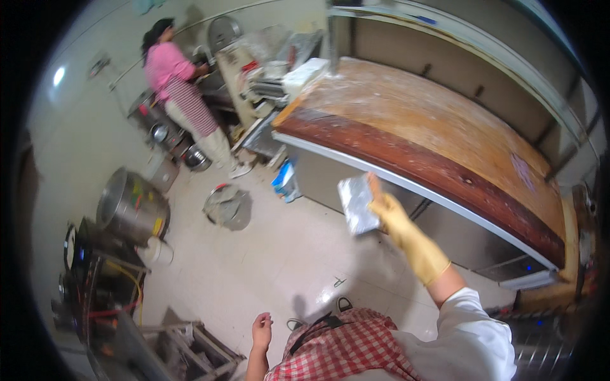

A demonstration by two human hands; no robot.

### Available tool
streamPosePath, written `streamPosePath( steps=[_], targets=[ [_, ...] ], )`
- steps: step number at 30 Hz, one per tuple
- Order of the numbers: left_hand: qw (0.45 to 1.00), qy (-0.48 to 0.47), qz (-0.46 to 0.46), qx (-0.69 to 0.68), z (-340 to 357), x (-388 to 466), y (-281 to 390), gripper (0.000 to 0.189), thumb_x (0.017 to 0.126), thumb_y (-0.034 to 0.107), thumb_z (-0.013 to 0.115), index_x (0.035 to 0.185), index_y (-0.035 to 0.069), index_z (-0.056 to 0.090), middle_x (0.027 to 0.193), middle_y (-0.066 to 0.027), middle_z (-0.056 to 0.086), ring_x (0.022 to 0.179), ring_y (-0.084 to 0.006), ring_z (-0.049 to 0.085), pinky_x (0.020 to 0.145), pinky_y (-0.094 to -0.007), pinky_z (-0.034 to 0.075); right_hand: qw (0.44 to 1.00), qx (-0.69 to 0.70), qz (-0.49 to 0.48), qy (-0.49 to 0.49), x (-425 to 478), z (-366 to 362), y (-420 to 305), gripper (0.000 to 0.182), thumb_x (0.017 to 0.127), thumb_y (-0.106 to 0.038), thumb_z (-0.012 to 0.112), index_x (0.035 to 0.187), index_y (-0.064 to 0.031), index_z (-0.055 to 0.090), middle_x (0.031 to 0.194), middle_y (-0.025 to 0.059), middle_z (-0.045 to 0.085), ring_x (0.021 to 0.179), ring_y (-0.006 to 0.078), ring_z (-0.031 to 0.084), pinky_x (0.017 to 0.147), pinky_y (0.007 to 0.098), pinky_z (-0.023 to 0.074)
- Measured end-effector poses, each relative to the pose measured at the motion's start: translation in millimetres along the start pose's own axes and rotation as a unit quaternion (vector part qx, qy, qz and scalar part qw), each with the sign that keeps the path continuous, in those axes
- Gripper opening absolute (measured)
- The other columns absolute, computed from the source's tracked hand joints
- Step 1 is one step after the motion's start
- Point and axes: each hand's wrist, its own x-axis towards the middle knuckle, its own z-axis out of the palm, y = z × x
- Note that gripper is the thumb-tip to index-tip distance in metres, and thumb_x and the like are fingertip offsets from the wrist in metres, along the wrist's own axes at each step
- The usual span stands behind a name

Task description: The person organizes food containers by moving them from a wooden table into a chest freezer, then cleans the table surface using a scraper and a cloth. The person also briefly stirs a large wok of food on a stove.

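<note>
My right hand (387,209), in a yellow rubber glove, grips the wooden handle of a metal dough scraper (358,204). Its broad, shiny blade hangs in the air beside the front of a wood-topped workbench (429,119), below the dark red-brown front edge. White, flour-like residue marks the bench's worn top. Low at my side, my bare left hand (262,329) hangs with loosely bent fingers and nothing in it. A red-and-white checked apron (343,343) covers my front.
Another person (176,81) stands at a cluttered sink area. On the tiled floor are a bucket with a grey cloth (226,207), a blue-and-white bag (287,182) and a large metal pot (131,205). A metal-framed stand (190,350) is lower left; a shelf frame (457,33) rises behind the bench.
</note>
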Motion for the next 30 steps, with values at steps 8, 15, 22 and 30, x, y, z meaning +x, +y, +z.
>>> streamPosePath(
  steps=[8, 15, 22, 30],
  targets=[
    [0.951, -0.153, 0.133, 0.234, 38, 58, 59, 0.026, 0.089, 0.013, 0.058, 0.111, 0.003, 0.066, 0.108, -0.0188, 0.063, 0.087, -0.0293, 0.067, 0.079, -0.0354, 0.054, 0.922, 0.304, -0.036, 0.237, 114, -180, -57, 0.049, 0.099, -0.041, 0.054, 0.130, -0.0038, 0.047, 0.121, 0.0176, 0.059, 0.101, 0.0329, 0.064, 0.083, 0.0458, 0.0586],
    [0.958, -0.031, 0.043, 0.283, -44, 84, -49, 0.026, 0.084, 0.016, 0.061, 0.107, 0.006, 0.070, 0.104, -0.0215, 0.066, 0.096, -0.0348, 0.066, 0.087, -0.0404, 0.052, 0.985, 0.092, 0.117, -0.092, 130, 23, -1, 0.055, 0.097, -0.046, 0.053, 0.125, 0.0017, 0.051, 0.110, 0.0213, 0.063, 0.100, 0.0298, 0.065, 0.086, 0.0409, 0.0563],
    [0.976, 0.153, -0.064, 0.144, -145, 95, -138, 0.031, 0.084, 0.021, 0.057, 0.107, 0.003, 0.068, 0.107, -0.0241, 0.066, 0.105, -0.0406, 0.060, 0.095, -0.0426, 0.047, 0.946, -0.123, 0.179, -0.240, 149, 299, 101, 0.050, 0.096, -0.044, 0.058, 0.121, -0.0012, 0.055, 0.106, 0.0126, 0.065, 0.092, 0.0216, 0.065, 0.081, 0.0346, 0.0558],
    [0.904, 0.341, -0.258, -0.024, -250, 58, -184, 0.027, 0.088, 0.023, 0.056, 0.104, 0.006, 0.069, 0.101, -0.0190, 0.069, 0.097, -0.0366, 0.066, 0.086, -0.0423, 0.053, 0.706, -0.405, 0.065, -0.577, 190, 609, 200, 0.034, 0.097, -0.034, 0.059, 0.116, -0.0062, 0.060, 0.101, 0.0066, 0.064, 0.087, 0.0124, 0.061, 0.081, 0.0266, 0.0503]
  ],
)
